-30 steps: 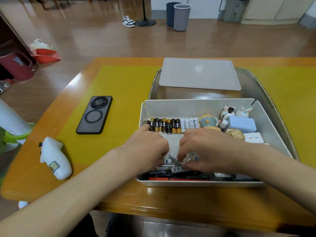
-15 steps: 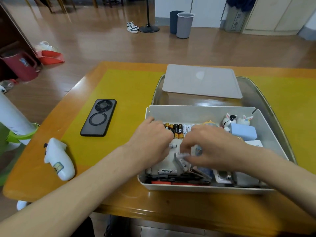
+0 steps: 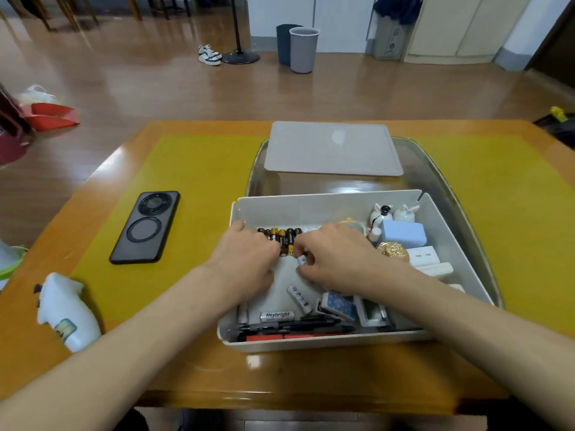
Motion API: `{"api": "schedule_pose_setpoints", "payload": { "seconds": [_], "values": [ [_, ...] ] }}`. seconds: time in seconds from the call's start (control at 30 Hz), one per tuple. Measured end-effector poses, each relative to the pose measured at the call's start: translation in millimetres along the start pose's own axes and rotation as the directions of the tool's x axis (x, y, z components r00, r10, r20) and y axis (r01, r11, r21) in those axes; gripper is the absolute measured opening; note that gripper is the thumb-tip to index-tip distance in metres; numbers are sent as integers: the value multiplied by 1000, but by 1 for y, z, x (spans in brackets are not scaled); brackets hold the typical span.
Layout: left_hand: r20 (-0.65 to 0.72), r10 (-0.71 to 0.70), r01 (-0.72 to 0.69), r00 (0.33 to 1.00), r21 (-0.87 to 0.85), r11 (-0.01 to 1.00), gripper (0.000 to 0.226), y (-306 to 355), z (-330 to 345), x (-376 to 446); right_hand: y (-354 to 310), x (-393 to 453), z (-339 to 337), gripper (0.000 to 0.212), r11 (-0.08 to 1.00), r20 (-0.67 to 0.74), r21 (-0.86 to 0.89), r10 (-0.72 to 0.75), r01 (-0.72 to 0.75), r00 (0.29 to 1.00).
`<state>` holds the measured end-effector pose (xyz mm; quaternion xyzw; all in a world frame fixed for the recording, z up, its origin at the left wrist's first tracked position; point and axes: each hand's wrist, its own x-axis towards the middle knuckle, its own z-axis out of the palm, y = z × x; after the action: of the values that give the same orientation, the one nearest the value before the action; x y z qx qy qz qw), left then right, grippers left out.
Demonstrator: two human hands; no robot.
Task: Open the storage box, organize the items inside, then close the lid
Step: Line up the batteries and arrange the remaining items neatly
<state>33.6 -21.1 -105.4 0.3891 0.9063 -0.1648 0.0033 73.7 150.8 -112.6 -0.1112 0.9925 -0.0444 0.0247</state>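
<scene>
The box (image 3: 326, 209) sat open on the near middle of the surface (image 3: 193, 169), inside a clear tray (image 3: 460, 213), and its lid (image 3: 333, 149) lay flat on the far part of that tray. Both my hands were down in the box. My left hand (image 3: 245, 259) rested knuckles up over the left end of the battery row (image 3: 281, 237) along the far wall; its fingers were curled under, and I could not tell whether they held anything. My right hand (image 3: 336, 259) was just beside it, its fingers (image 3: 303, 248) pinched narrow on a white battery (image 3: 301, 260) at the near edge of the row. Another white battery (image 3: 298, 297) lay loose on the box floor, nearer to me, and one marked Heybright (image 3: 277, 315) lay flat against the pens (image 3: 295, 331) lined along the near wall. A blue patterned card box (image 3: 339, 306) leaned just right of those. In the far right corner stood two rabbit figures (image 3: 392, 213), with a blue block (image 3: 404, 234) in front of them, a gold disc (image 3: 393, 250) beside it and a white plug (image 3: 423, 256) to its right.

Left of the box a black phone (image 3: 146, 227) lay on the yellow mat, and a white controller (image 3: 65, 312) lay at the near left edge.
</scene>
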Motion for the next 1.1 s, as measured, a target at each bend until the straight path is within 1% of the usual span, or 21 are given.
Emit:
{"api": "schedule_pose_setpoints", "payload": {
  "seconds": [0.13,0.23,0.27,0.33,0.47,0.57,0.63,0.73,0.8,0.83,0.93,1.1],
  "values": [
    [45,60,-60,997,-8,998,41,-15,-7,-4,3,0,-6,31,999,18,-24,-40,41,999],
    [226,43,-44,973,-1,999,64,-27,-12,-9,2,-3,-11,41,994,13,-57,-87,88,996],
    [271,29,-29,962,-4,1000,67,-28,-14,-9,1,-5,-12,43,994,17,-64,-93,93,996],
    [297,21,-26,955,12,1000,65,-26,-16,-6,-3,-6,-11,44,994,25,-70,-86,87,996],
    [238,12,-24,971,49,998,51,-20,-17,3,-9,2,-8,40,994,62,-88,-59,64,996],
    [198,-14,4,980,49,999,48,-21,-14,4,-12,7,-5,31,996,55,-71,-44,48,998],
    [155,-22,15,988,48,999,46,-22,-11,3,-13,8,-1,33,997,42,-52,-54,56,998],
    [121,-22,23,992,-8,1000,49,-22,-8,0,-12,8,6,31,996,3,-38,-77,77,997],
    [92,-8,11,996,-38,999,49,-22,-8,-2,-10,8,8,41,997,-14,-26,-79,79,997],
    [81,-3,6,997,-40,999,49,-22,-8,-2,-9,9,10,40,996,-23,-19,-82,82,996],
    [60,-12,14,998,-29,999,48,-21,-8,-2,-8,9,12,28,994,-48,15,-103,104,994],
    [51,-48,46,998,33,998,49,-22,-4,-5,-11,13,14,30,982,-65,124,-137,145,988]
  ]
}}
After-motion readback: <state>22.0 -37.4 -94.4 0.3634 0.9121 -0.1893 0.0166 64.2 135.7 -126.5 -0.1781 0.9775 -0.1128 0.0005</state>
